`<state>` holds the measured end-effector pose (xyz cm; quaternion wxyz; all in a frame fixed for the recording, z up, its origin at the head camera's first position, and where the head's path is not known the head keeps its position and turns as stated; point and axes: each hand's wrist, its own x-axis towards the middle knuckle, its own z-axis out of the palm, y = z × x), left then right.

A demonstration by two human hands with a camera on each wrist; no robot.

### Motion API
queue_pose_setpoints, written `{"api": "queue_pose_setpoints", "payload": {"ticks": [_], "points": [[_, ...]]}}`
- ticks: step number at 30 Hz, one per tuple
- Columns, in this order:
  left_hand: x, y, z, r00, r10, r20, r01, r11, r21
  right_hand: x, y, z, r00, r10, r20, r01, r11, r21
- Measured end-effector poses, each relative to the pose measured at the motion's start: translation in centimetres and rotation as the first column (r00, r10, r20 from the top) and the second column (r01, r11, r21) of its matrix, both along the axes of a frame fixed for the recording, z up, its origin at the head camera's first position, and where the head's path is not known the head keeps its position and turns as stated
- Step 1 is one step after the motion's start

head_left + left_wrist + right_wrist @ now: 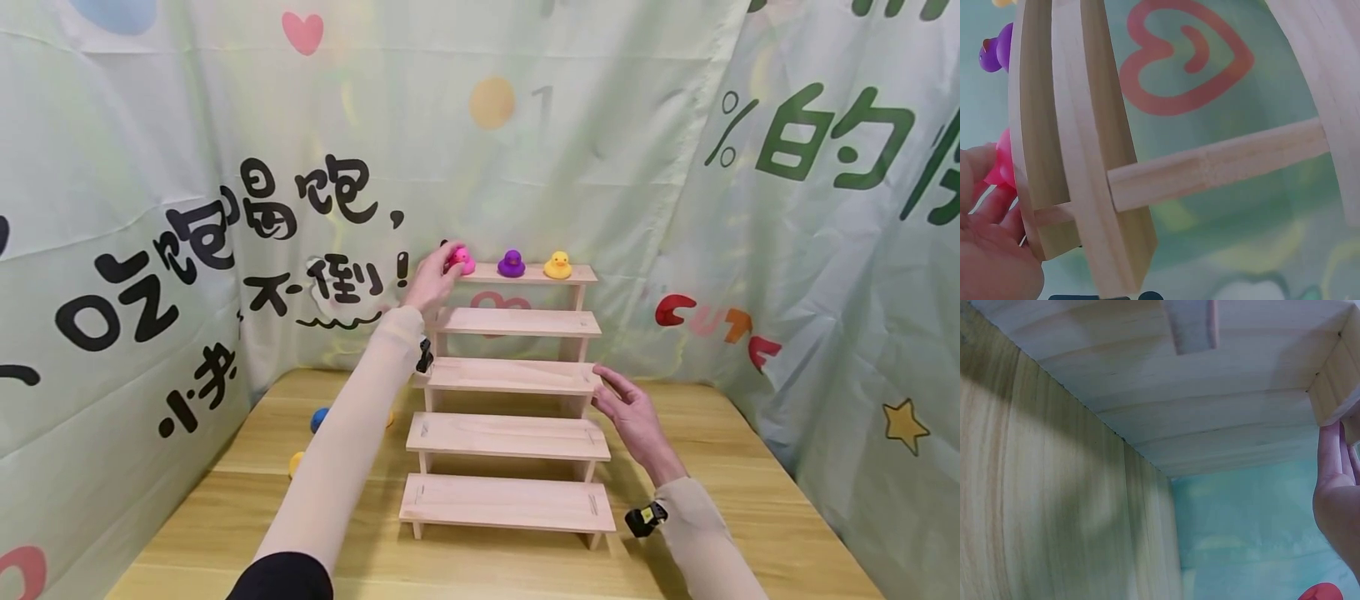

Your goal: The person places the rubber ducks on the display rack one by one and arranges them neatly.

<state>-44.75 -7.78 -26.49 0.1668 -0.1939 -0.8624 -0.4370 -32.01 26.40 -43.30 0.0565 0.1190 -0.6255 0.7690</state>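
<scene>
A wooden stepped stand (506,435) with several shelves stands on the table. At the left end of its top shelf, my left hand (431,282) pinches a pink rubber duck (466,262); the left wrist view shows fingers around the duck (1005,164), part of it hidden by the shelf. To its right sit a purple rubber duck (512,264) and a yellow rubber duck (558,266), spaced apart. My right hand (633,417) is at the right end of the middle shelf, its fingers extended and touching the wood, as the right wrist view also shows.
A blue object (319,418) and a yellow object (296,463) lie on the wooden table (750,483) left of the stand, partly covered by my left arm. Printed fabric (600,167) hangs close behind the stand and along both sides.
</scene>
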Motion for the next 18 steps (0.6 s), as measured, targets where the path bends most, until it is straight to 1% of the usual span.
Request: {"api": "queue_pose_setpoints", "payload": {"ticks": [6,18], "points": [[-0.01,-0.02,-0.17,1.000,-0.003,0.002,0.003,1.000,0.009,0.02,0.00,-0.06,1.000,0.004,0.003,-0.004,1.000,-0.009],[-0.13,0.17,-0.36,1.000,0.010,-0.012,-0.009,0.999,0.032,0.03,-0.03,-0.08,1.000,-0.001,-0.003,0.001,1.000,-0.008]]}}
